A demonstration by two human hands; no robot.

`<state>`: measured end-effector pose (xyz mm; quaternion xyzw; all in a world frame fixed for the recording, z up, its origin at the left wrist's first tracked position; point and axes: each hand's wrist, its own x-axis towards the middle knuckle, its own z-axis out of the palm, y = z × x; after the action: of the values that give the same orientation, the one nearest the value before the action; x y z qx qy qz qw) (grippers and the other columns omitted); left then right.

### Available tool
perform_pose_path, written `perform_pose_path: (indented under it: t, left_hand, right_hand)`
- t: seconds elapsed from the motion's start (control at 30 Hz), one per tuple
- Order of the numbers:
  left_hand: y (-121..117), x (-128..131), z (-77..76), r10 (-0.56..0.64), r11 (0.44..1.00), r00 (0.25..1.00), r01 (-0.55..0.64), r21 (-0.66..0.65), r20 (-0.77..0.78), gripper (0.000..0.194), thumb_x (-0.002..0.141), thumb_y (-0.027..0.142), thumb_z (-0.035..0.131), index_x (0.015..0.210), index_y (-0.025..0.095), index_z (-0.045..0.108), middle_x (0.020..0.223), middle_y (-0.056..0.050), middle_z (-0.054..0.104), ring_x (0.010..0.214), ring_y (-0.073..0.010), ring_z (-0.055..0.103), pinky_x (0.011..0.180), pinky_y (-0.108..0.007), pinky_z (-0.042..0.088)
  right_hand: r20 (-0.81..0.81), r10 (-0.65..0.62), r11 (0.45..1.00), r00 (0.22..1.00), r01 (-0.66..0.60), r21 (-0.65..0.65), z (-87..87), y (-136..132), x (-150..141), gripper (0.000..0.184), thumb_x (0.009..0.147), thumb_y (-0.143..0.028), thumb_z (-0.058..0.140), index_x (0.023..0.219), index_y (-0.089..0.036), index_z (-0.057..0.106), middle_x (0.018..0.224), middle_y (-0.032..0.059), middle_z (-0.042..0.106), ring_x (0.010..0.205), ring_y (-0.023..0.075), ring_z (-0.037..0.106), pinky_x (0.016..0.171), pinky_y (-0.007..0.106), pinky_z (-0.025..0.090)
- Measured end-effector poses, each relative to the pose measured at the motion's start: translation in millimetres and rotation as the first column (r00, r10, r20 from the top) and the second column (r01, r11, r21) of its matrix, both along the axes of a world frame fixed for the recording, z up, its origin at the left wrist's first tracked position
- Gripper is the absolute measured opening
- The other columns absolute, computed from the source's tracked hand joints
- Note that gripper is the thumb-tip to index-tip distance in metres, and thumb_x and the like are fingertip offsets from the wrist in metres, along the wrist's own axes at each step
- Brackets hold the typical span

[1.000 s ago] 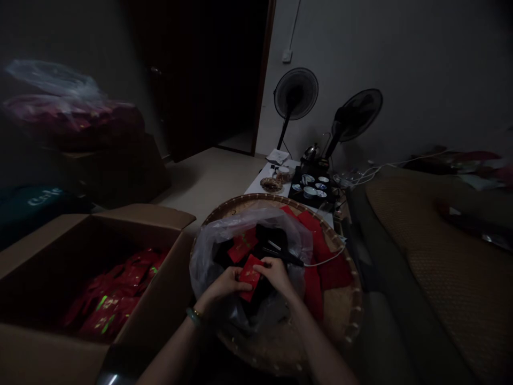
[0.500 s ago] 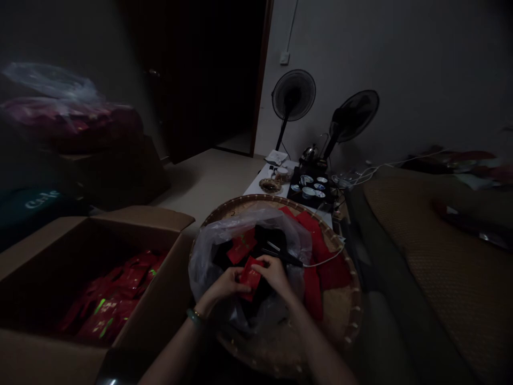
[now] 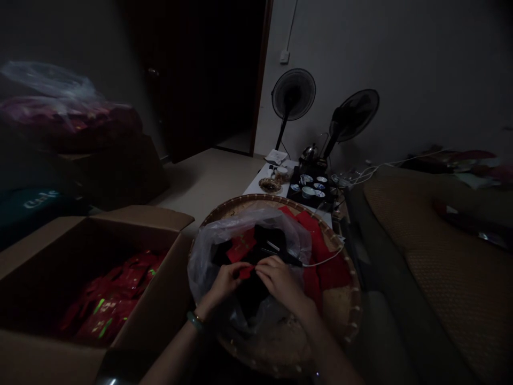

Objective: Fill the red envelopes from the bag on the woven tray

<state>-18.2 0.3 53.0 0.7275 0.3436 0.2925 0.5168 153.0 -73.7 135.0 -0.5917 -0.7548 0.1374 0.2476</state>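
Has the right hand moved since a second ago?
Yes: the right hand has shifted slightly right and down in view, judged against the round basket.

1. Round basket [image 3: 339, 305]: tan-brown, its rim dotted with pale, evenly spaced ties.
2. Held packet [image 3: 246, 272], over the basket: red.
3. Plastic bag [image 3: 204, 251], in the basket: translucent whitish grey.
4. Loose packet [image 3: 242, 244], also in the basket: red with small gold-green marks.
5. Red sheets [image 3: 334, 267], at the basket's right side: plain deep red.
6. Handled tool [image 3: 292, 259], over the basket: black, with a white cord [image 3: 324, 263].
7. Carton [image 3: 146, 217], left of the basket: brown; its packets [image 3: 116, 299] glossy red, patched yellow-green.
8. Bangle [image 3: 195, 321], by the basket's left edge: green.
9. Cups [image 3: 308, 192], beyond the basket: white, blue-patterned.
10. Mat [image 3: 444, 278], right of the basket: brown, woven-looking.
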Motion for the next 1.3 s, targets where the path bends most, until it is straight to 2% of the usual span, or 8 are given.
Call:
perform_pose_path:
  t: [0.13, 0.27, 0.4, 0.6, 0.77, 1.07, 1.2, 1.3]
  left_hand:
    - [-3.8, -0.2, 7.5, -0.002, 0.998, 0.995, 0.009, 0.066, -0.099, 0.035, 0.068, 0.008, 0.054, 0.099, 0.018, 0.065, 0.093, -0.004, 0.07, 0.084, -0.0183, 0.063, 0.078, -0.026, 0.045]
    - [-5.3, -0.1, 5.5, -0.003, 0.995, 0.988, 0.019, 0.101, -0.155, 0.037, 0.067, 0.005, 0.051, 0.098, 0.018, 0.066, 0.09, -0.003, 0.071, 0.081, -0.0172, 0.063, 0.075, -0.025, 0.046]
    - [-4.4, -0.3, -1.8, 0.001, 1.0, 0.997, 0.001, 0.026, -0.079, 0.031, 0.067, 0.011, 0.057, 0.097, 0.017, 0.066, 0.09, -0.004, 0.07, 0.082, -0.0181, 0.062, 0.076, -0.027, 0.046]
    - [-0.1, 2.6, -17.3, 0.086, 0.966, 0.99, -0.055, -0.251, 0.115, 0.036, 0.059, 0.013, 0.067, 0.095, 0.013, 0.065, 0.089, -0.005, 0.069, 0.079, -0.0182, 0.062, 0.076, -0.029, 0.047]
    - [2.4, 2.9, -26.4, 0.149, 0.927, 0.968, -0.066, -0.369, 0.202, 0.042, 0.053, 0.011, 0.071, 0.095, 0.012, 0.064, 0.082, -0.004, 0.069, 0.074, -0.0163, 0.062, 0.073, -0.028, 0.047]
    - [5.5, -0.1, -25.9, 0.195, 0.935, 0.959, -0.119, -0.334, 0.204, 0.038, 0.052, 0.011, 0.072, 0.089, 0.014, 0.065, 0.081, -0.002, 0.069, 0.076, -0.0167, 0.062, 0.073, -0.027, 0.048]
    - [5.3, -1.1, -23.9, 0.19, 0.944, 0.951, -0.11, -0.31, 0.243, 0.038, 0.052, 0.011, 0.072, 0.089, 0.014, 0.065, 0.089, -0.006, 0.07, 0.084, -0.0199, 0.063, 0.078, -0.03, 0.048]
    - [2.9, -0.6, -19.5, 0.17, 0.947, 0.944, -0.076, -0.313, 0.284, 0.038, 0.055, 0.011, 0.071, 0.092, 0.013, 0.064, 0.089, -0.009, 0.07, 0.085, -0.0213, 0.064, 0.078, -0.031, 0.048]
  right_hand:
    - [0.306, -0.088, 0.97, 0.948, 0.151, -0.192, 0.4, 2.6, -7.7, 0.014, 0.072, -0.014, 0.057, 0.078, -0.021, 0.068, 0.076, 0.0065, 0.067, 0.074, 0.0196, 0.062, 0.063, 0.026, 0.044]
    - [0.38, -0.111, 0.935, 0.918, 0.226, -0.272, -7.1, 11.3, -12.0, 0.018, 0.068, -0.007, 0.055, 0.07, -0.018, 0.069, 0.069, 0.0102, 0.068, 0.066, 0.022, 0.064, 0.057, 0.027, 0.041]
    - [0.307, -0.092, 0.958, 0.947, 0.168, -0.232, -6.0, 14.2, -8.8, 0.017, 0.071, -0.01, 0.054, 0.073, -0.019, 0.069, 0.074, 0.0086, 0.068, 0.073, 0.0213, 0.063, 0.06, 0.026, 0.04]
    - [0.086, -0.156, 0.979, 0.984, 0.166, -0.123, 8.5, 13.2, -1.4, 0.011, 0.077, -0.026, 0.057, 0.078, -0.023, 0.067, 0.08, 0.0026, 0.066, 0.077, 0.0164, 0.061, 0.065, 0.024, 0.04]
    - [-0.087, -0.158, 0.987, 0.984, 0.154, -0.05, 10.3, 11.4, -5.1, 0.013, 0.075, -0.019, 0.054, 0.078, -0.023, 0.066, 0.078, 0.0012, 0.065, 0.075, 0.0152, 0.06, 0.067, 0.023, 0.042]
    - [-0.437, -0.304, 0.946, 0.847, 0.323, -0.032, 6.2, 1.9, 13.4, 0.012, 0.072, -0.025, 0.051, 0.074, -0.018, 0.061, 0.07, 0.0018, 0.063, 0.058, 0.0132, 0.056, 0.053, 0.021, 0.043]
    - [-0.367, -0.22, 0.976, 0.904, 0.2, -0.091, 4.0, -7.6, 27.0, 0.014, 0.07, -0.023, 0.054, 0.082, -0.02, 0.062, 0.083, 0.0032, 0.062, 0.069, 0.0152, 0.058, 0.053, 0.022, 0.044]
    - [-0.276, -0.116, 0.993, 0.954, 0.111, -0.031, 9.9, -12.4, 21.1, 0.015, 0.074, -0.024, 0.057, 0.086, -0.023, 0.064, 0.096, 0.0043, 0.06, 0.086, 0.0174, 0.056, 0.069, 0.026, 0.047]
